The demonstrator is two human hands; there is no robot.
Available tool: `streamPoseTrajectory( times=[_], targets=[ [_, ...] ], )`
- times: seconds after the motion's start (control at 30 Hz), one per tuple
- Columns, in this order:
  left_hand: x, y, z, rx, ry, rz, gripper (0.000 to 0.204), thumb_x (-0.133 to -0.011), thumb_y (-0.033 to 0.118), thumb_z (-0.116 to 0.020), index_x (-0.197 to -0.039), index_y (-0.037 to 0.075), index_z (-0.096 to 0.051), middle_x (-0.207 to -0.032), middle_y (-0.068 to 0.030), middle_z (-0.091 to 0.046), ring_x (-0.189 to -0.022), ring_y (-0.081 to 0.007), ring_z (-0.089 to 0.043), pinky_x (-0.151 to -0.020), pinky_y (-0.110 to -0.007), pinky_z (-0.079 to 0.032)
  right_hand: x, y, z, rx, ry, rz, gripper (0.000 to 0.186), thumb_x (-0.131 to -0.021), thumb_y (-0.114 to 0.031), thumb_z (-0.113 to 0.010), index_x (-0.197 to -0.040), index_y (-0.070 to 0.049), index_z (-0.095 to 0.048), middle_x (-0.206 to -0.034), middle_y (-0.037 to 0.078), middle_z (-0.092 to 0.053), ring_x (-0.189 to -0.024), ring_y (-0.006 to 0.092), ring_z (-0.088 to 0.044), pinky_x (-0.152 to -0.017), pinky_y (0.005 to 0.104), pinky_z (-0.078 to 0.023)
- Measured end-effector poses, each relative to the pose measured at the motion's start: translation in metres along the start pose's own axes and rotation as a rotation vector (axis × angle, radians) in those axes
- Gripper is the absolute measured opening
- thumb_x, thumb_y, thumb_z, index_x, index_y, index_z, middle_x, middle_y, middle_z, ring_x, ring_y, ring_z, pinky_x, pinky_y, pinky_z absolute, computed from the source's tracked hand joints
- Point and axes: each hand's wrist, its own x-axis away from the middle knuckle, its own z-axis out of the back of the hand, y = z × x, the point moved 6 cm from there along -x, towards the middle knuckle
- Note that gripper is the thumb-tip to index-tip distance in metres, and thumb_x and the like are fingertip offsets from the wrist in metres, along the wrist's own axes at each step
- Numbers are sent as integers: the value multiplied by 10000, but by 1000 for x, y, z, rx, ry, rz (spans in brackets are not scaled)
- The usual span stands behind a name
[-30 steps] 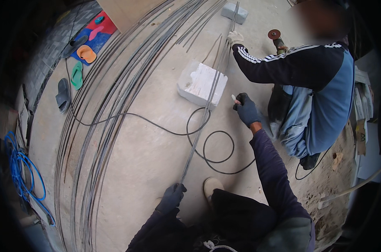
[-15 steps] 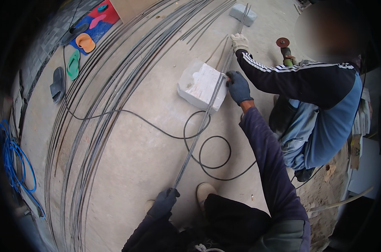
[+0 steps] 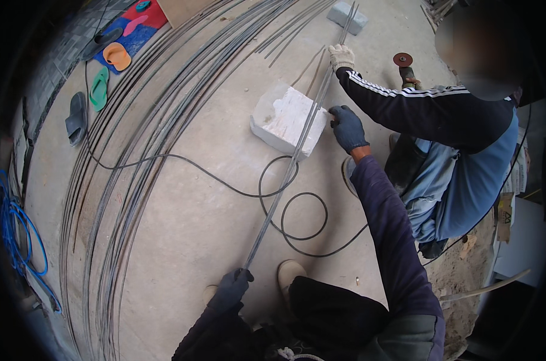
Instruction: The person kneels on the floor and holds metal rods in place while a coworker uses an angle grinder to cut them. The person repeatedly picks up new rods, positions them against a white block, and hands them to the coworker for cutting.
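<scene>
Left hand (image 3: pixel 232 289): grip closed on rods (image 3: pixel 268 219), nearer than white block (image 3: pixel 286 118) | right hand (image 3: pixel 349 129): beside block, grip curled, contents unclear

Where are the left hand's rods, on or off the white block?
On: the rods run from the left hand across the top of the white block.

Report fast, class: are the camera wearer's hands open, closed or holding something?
Left hand: closed, holding thin metal rods.
Right hand: partly curled beside white block; contents cannot be told.
</scene>
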Motion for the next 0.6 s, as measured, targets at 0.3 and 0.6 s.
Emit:
streamPoseTrajectory(
  times=[0.3, 0.6],
  targets=[
    [-9, -9, 4, -5, 10, 75, 311, -1047, 272, -483, -947, 19, -633, -656, 56, -463, -587, -41, -425, -530, -238, -362, -15, -24, -5, -114, 115, 30, 248, -837, -62, -611, -1081, -55, -657, -1008, 176, -629, -975, 380, -614, -874, 453, -490],
    [-7, -5, 5, -26, 1, 6, 318, -1043, 288, -486, -947, 27, -641, -670, 47, -487, -602, -49, -449, -549, -241, -382, -9, -12, -7, 29, 7, 19, 231, -818, -87, -639, -1046, -59, -659, -1001, 171, -631, -973, 372, -619, -866, 455, -489]
  ],
)
